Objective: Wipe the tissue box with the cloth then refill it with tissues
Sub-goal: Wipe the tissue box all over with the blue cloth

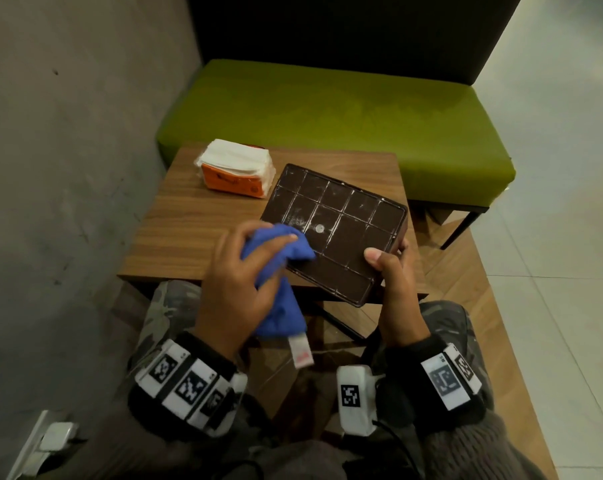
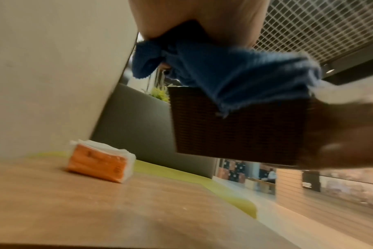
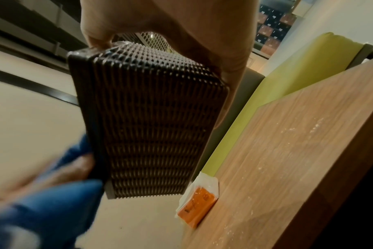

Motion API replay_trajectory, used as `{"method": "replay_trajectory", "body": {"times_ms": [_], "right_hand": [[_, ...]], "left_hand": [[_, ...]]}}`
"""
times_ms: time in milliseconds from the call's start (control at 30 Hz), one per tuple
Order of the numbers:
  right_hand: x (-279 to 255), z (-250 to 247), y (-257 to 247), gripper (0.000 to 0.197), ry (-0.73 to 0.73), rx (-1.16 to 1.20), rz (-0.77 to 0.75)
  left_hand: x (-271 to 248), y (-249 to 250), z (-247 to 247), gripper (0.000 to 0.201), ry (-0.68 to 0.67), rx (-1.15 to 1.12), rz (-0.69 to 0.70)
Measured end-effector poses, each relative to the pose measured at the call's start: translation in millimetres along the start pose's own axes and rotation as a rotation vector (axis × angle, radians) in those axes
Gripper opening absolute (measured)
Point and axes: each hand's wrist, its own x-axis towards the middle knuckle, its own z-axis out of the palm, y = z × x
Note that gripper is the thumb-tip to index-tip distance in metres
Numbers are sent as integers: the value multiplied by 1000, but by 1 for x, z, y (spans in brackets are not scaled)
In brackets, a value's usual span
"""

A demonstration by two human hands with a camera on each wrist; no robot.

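A dark brown woven tissue box (image 1: 338, 233) is held above the wooden table (image 1: 196, 216), its gridded, dusty underside facing up. My right hand (image 1: 390, 268) grips its near right corner, thumb on the underside. My left hand (image 1: 244, 275) holds a bunched blue cloth (image 1: 279, 247) and presses it against the box's near left edge. The woven sides of the box (image 3: 151, 124) show in the right wrist view, and the cloth (image 2: 234, 75) drapes over the box (image 2: 238, 131) in the left wrist view. A pack of white tissues (image 1: 236, 169) in orange wrapping lies at the table's far left.
A green bench seat (image 1: 345, 119) with a dark backrest stands behind the table. A grey wall (image 1: 68, 150) runs along the left. Pale tiled floor (image 1: 552, 237) lies to the right. White dust specks dot the tabletop (image 3: 298, 151).
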Motion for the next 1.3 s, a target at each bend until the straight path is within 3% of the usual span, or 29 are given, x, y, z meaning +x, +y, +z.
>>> {"method": "replay_trajectory", "body": {"times_ms": [100, 300, 467, 533, 633, 733, 800, 900, 967, 1033, 1167, 1267, 1300], "right_hand": [[0, -1, -4, 90, 4, 18, -20], [8, -4, -8, 91, 50, 56, -15], [6, -5, -8, 70, -18, -6, 0], [7, -8, -9, 80, -29, 22, -11], [10, -14, -11, 90, -34, 44, -11], [11, -17, -10, 87, -74, 47, 76], [12, -20, -10, 87, -96, 26, 130], [17, -25, -11, 90, -137, -20, 163], [19, -27, -15, 93, -199, -51, 172], [21, -27, -18, 101, -238, -123, 170], [22, -25, -18, 124, -192, -92, 138], [10, -10, -8, 135, -202, 66, 102], [5, -3, -2, 131, -226, 73, 101]], "left_hand": [[17, -13, -4, 33, 112, 18, -104], [-13, 12, 2, 44, -39, -1, 112], [3, 7, 3, 42, 18, 33, 61], [12, 2, 1, 39, 72, 68, 20], [18, -12, -2, 34, 136, -36, -127], [21, -5, -4, 28, 1, -583, -471], [19, -6, -3, 48, -134, -877, -672], [13, -24, -2, 90, -352, -960, -714], [11, -29, -3, 105, -438, -1059, -829], [9, -26, -1, 103, -427, -1142, -905], [9, -11, 16, 64, -206, -1264, -1086], [10, -7, 26, 95, -231, -1407, -1126], [11, -2, 28, 95, -248, -1445, -1128]]}}
